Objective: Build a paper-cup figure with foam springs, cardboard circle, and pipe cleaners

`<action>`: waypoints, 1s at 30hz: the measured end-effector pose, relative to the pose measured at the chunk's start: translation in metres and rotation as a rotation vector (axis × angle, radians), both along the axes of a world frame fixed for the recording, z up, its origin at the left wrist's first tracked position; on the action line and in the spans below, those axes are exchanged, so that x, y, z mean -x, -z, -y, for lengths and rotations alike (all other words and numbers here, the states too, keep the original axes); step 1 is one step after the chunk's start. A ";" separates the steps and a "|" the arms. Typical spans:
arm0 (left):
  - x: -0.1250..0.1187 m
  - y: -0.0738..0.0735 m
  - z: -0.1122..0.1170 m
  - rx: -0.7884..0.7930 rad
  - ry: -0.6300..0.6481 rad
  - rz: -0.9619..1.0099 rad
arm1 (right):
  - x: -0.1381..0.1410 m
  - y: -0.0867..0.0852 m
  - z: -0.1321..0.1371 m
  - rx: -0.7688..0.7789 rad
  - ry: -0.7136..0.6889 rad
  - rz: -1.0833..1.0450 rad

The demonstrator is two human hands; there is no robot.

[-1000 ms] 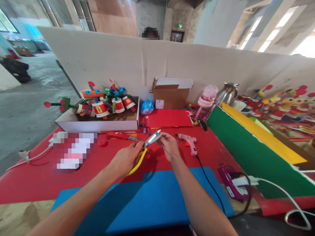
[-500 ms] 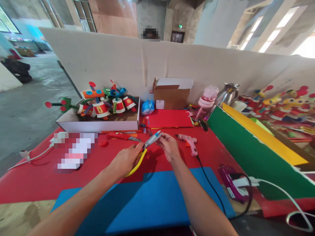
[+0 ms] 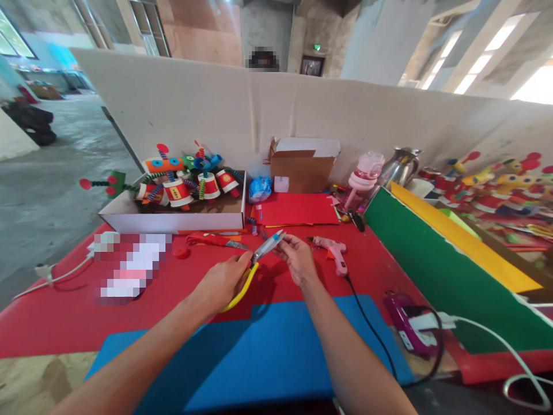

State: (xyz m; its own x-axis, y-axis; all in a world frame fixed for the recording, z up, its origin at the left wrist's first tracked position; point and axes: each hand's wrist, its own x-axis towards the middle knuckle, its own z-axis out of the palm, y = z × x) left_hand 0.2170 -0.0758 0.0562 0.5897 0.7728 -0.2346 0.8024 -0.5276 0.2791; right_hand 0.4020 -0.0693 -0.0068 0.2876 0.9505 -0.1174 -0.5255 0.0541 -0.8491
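Note:
Yellow-handled scissors (image 3: 245, 288) are gripped in my left hand (image 3: 224, 279), its fingers wrapped round the handles. Their blades point up and to the right, over the red table covering. A small blue piece (image 3: 275, 237) shows at the blades, near the tips. My right hand (image 3: 297, 257) is beside the tips, thumb and fingers pinched together; what they hold is too small to make out. Just right of this hand lies a pink glue gun (image 3: 332, 251) with a black cord.
A white box (image 3: 173, 222) of paper-cup figures stands at the back left. Red sheets (image 3: 298, 208) lie behind my hands, before a cardboard box (image 3: 305, 170). A green panel (image 3: 432, 259) borders the right side. A purple power unit (image 3: 408, 325) and blue sheet (image 3: 242, 357) are nearer.

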 end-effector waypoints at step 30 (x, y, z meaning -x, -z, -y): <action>0.019 0.015 -0.008 -0.069 -0.103 0.216 | -0.008 -0.005 -0.002 -0.013 0.026 -0.205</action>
